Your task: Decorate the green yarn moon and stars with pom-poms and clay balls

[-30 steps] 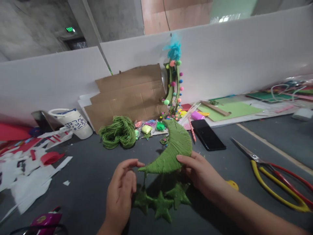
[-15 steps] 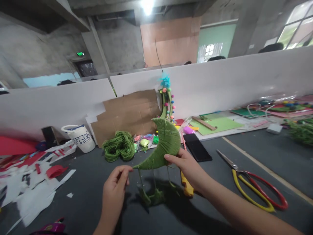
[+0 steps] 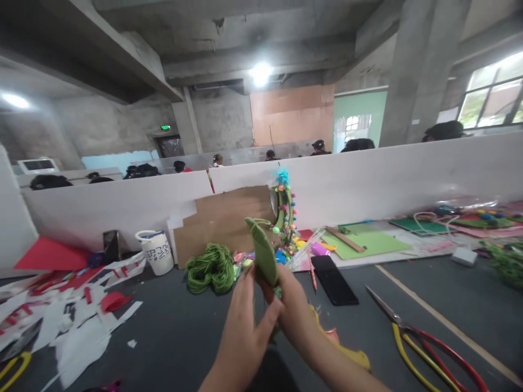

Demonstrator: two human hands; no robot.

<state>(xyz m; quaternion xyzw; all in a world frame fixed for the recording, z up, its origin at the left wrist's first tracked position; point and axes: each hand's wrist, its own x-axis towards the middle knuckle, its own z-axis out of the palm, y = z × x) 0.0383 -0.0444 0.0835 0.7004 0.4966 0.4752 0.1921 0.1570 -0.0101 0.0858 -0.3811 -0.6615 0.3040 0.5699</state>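
Between my hands stands a green yarn-wrapped crescent (image 3: 265,253), turned nearly edge-on. My right hand (image 3: 295,307) is closed around its lower part from the right. My left hand (image 3: 245,318) comes up from the left, its fingers against the crescent's lower edge and its thumb reaching across to the right hand. The crescent's lower end and the yarn strands under it are mostly hidden by the hands. Behind to the left lies a skein of green yarn (image 3: 210,268). A yellow tool (image 3: 353,356) lies partly hidden by my right forearm.
Scissors (image 3: 398,321) and a black phone (image 3: 334,280) lie right. At the back stand a pompom-trimmed green crescent decoration (image 3: 293,212), cardboard (image 3: 229,218) and a white partition (image 3: 368,179). A white cup (image 3: 158,253) and paper scraps (image 3: 81,343) are left. People's heads show beyond the partition.
The crescent has turned from broadside to nearly edge-on. My left hand has moved right from its pointed tip to beside my right hand. The view has tilted upward.
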